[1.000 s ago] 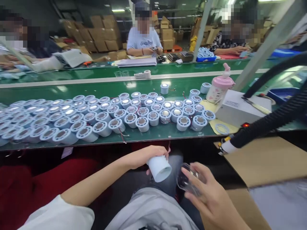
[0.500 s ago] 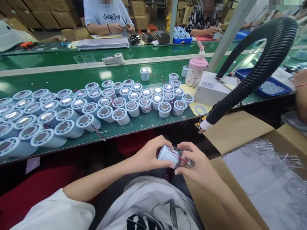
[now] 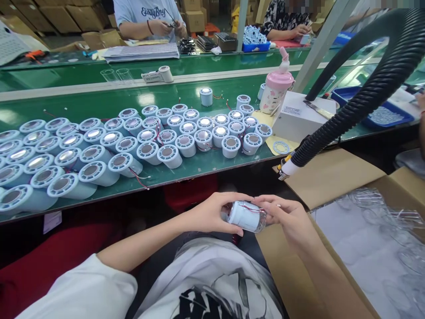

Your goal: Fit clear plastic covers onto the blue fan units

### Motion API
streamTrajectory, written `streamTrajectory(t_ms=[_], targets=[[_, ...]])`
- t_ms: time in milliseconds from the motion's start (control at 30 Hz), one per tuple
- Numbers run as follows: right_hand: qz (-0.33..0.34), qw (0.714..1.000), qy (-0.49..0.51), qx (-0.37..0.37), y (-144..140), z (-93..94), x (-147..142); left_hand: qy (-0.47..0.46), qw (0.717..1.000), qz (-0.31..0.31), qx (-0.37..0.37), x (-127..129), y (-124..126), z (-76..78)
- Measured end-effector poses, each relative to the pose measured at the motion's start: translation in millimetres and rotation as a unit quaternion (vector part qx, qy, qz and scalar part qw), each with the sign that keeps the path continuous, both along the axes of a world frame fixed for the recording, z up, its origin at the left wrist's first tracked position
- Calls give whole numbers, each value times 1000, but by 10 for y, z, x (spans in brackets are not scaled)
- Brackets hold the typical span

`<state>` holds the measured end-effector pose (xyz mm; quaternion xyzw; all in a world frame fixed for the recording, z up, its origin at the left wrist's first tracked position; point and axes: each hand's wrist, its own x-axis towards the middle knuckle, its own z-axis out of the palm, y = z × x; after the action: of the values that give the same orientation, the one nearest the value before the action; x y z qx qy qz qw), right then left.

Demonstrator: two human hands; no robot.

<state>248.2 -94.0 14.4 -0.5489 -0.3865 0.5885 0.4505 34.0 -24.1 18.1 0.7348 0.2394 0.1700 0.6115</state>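
Over my lap, my left hand [image 3: 215, 212] is closed around a clear plastic tube [image 3: 262, 223] with a light-blue cylinder [image 3: 245, 215] inside it. The tube lies on its side and extends past both ends of the cylinder. Thin red and white wires [image 3: 249, 207] run along the upper side towards my right hand [image 3: 285, 212]. Its thumb and fingers are pinched at the tube's right end, on the wires, with a small white connector tip showing between them. My left fingers behind the tube are partly hidden.
Many light-blue cylinders [image 3: 166, 153] stand in rows on the green bench [image 3: 186, 173]. To the right are a pink-lidded cup [image 3: 277, 91], a white box [image 3: 299, 117], a black ribbed hose [image 3: 332, 128] and an open carton [image 3: 332, 175] with clear tubes [image 3: 368, 199]. Co-workers sit across.
The clear tube has gone from partly over the light-blue cylinder to around it. My left hand now grips the tube, and my right hand has shifted from the tube to the wires.
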Motion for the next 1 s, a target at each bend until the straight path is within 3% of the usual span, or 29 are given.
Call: streamTrajectory(t_ms=[133, 267, 367, 600, 767, 1000], targets=[[44, 997, -4, 69, -51, -20, 10, -23, 990, 25, -134, -3, -30, 9], [105, 954, -198, 198, -177, -34, -19, -47, 970, 61, -233, -31, -78, -41], [105, 940, -243, 218, -241, -30, -25, -43, 965, 43, -254, -48, -89, -45], [106, 981, -119, 110, -252, 10, 17, -37, 991, 2, -125, -83, -64, 49], [95, 993, -54, 54, -274, 35, 4, -48, 998, -7, -35, -111, -75, 76], [96, 994, 57, 0, -254, 51, -33, -45, 998, -23, 29, -115, -71, 110]])
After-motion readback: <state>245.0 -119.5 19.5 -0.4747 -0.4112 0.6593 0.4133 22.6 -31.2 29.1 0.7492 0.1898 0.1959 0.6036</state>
